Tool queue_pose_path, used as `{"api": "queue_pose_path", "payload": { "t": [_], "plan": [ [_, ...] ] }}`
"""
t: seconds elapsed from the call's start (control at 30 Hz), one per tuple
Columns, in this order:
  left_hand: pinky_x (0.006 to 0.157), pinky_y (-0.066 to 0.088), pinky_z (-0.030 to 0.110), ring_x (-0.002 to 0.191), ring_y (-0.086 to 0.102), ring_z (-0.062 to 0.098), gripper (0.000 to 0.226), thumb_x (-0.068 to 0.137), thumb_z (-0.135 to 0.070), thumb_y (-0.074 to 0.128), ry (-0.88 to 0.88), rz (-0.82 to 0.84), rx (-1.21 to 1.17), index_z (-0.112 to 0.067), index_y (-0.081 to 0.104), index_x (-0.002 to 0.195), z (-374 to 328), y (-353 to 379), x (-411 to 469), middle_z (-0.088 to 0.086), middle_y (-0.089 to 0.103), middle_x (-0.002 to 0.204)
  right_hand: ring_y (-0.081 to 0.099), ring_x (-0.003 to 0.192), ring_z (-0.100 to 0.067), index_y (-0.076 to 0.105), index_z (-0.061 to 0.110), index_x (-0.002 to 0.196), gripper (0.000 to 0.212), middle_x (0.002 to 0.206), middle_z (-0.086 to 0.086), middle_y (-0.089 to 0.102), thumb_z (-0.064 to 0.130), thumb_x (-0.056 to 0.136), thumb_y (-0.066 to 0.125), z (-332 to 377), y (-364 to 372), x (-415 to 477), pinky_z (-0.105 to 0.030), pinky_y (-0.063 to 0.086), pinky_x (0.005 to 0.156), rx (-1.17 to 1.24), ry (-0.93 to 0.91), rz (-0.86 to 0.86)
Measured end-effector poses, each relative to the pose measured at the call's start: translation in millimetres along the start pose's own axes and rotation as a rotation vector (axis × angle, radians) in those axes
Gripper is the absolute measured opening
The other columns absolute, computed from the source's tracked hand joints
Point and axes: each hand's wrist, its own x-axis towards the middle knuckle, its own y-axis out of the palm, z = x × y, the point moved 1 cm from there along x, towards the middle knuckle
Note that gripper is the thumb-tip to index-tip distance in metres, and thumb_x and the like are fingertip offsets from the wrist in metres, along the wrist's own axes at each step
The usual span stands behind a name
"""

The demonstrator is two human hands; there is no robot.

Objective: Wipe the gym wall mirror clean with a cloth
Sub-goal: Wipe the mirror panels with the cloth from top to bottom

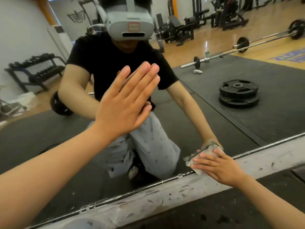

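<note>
Grey cloth [202,160] runs lengthwise along the mirror [214,116] bottom edge, pressed under my right hand [220,168], fingers straight; my left hand [127,100] lies flat, fingers together, on the glass.

Black rubber mat [247,212], scuffed white baseboard [165,194]; wood floor [214,45], probably dumbbell rack [36,71].

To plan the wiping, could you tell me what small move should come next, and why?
Probably slide the cloth sideways along the mirror: the right hand presses it flat at the bottom edge, while the left hand braces higher up.
</note>
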Motion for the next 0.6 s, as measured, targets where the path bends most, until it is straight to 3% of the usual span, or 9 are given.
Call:
{"api": "queue_pose_path", "payload": {
  "t": [0.27, 0.47, 0.6],
  "plan": [
    [0.123, 0.016, 0.047, 0.151, 0.021, 0.028, 0.063, 0.102, -0.033, 0.037, 0.015, 0.013, 0.027, -0.003, 0.023, 0.156, 1.0, 2.3, 0.2, 0.013, 0.022, 0.163, 0.010, 0.152, -0.011, 0.021, 0.041, 0.155, 0.050, 0.165, 0.014, 0.010, 0.039, 0.106, 0.031, -18.6, -58.0, 71.6, -0.041, 0.002, 0.122, 0.003, 0.252, -0.422],
    [0.124, 0.012, 0.046, 0.151, 0.020, 0.027, 0.062, 0.101, -0.033, 0.036, 0.038, 0.044, 0.041, -0.003, 0.025, 0.155, 5.0, -1.8, 3.0, 0.014, 0.022, 0.163, 0.006, 0.153, -0.012, 0.019, 0.041, 0.155, 0.048, 0.166, 0.013, 0.005, 0.041, 0.107, 0.026, -43.2, -113.3, 110.0, -0.040, -0.003, 0.123, -0.072, 0.202, -0.478],
    [0.120, 0.019, 0.043, 0.147, 0.028, 0.025, 0.061, 0.097, -0.035, 0.038, 0.029, 0.022, -0.095, -0.005, 0.037, 0.151, 9.7, -13.3, 9.4, 0.012, 0.034, 0.158, 0.003, 0.153, -0.015, 0.018, 0.039, 0.155, 0.048, 0.166, 0.009, 0.005, 0.043, 0.107, 0.025, -83.2, -185.4, 157.9, -0.042, -0.002, 0.122, -0.149, 0.171, -0.513]
  ]
}}
